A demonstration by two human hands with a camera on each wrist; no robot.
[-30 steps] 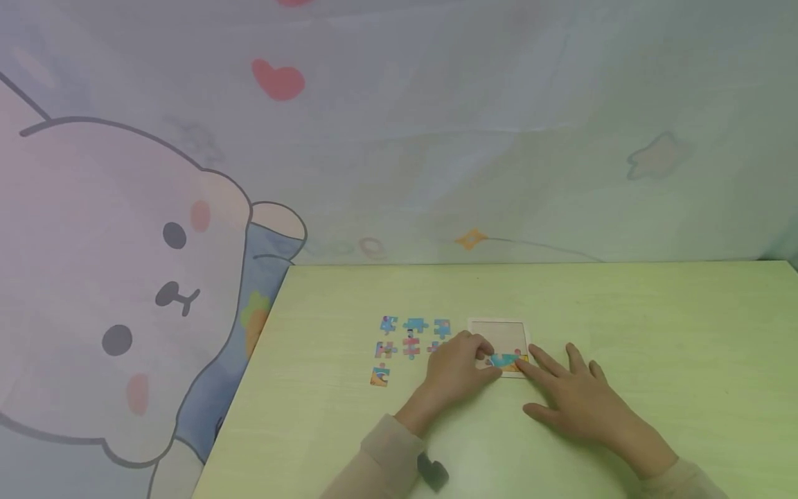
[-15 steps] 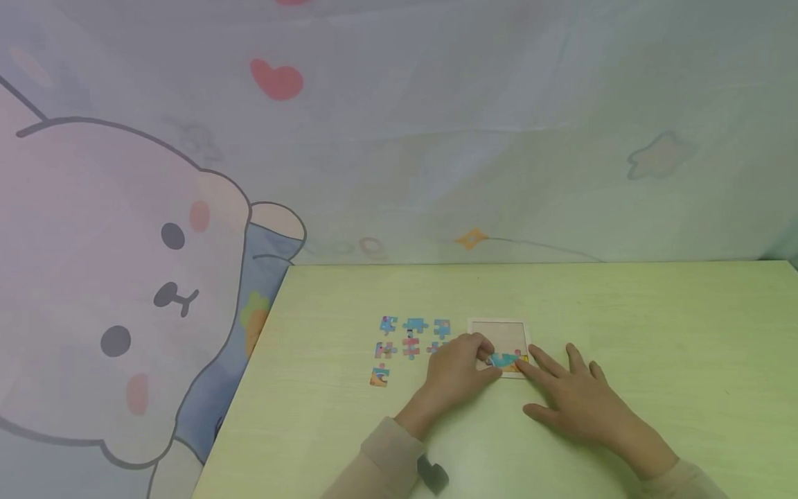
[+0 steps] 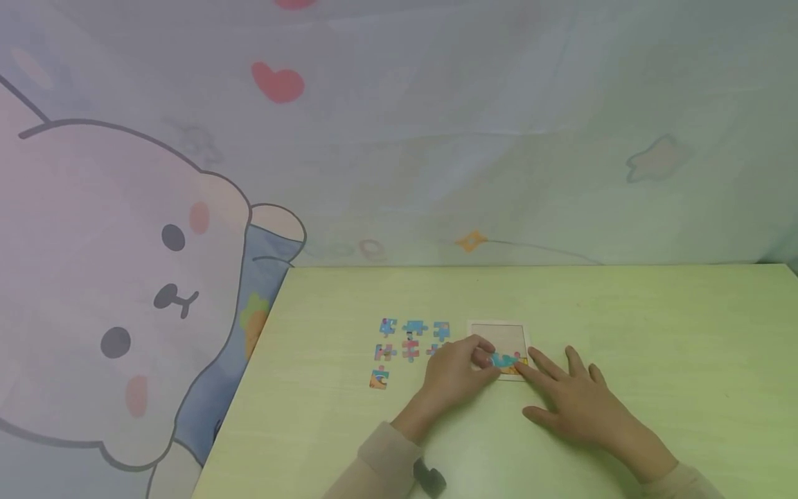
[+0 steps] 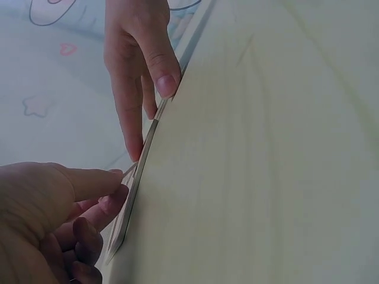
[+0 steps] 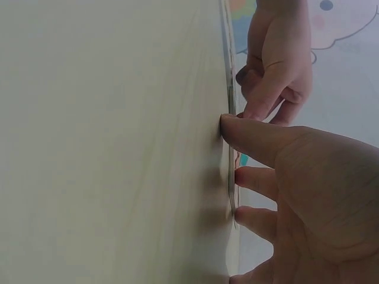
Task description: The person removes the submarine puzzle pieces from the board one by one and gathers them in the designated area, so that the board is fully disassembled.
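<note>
In the head view a small pale wooden puzzle tray (image 3: 499, 323) lies on the table. Teal and orange jigsaw pieces (image 3: 506, 362) occupy its near part; its far part shows bare wood. My left hand (image 3: 458, 369) is at the tray's left side, thumb and fingertip pinching a thin jigsaw piece (image 4: 129, 170), which tilts up from the tray in the left wrist view. My right hand (image 3: 578, 402) lies spread at the tray's right side. Its index fingertip presses on the pieces at the near right corner, and its thumb rests on the table.
Left of the tray lie several loose jigsaw pieces in rough rows, among them a blue one (image 3: 414, 326), a pink one (image 3: 410, 350) and an orange one (image 3: 379, 379). A printed curtain (image 3: 399, 138) hangs behind the table (image 3: 654, 333).
The left fingers shift slightly at the piece by the tray's left side. The right hand stays in place, and the loose pieces lie as before.
</note>
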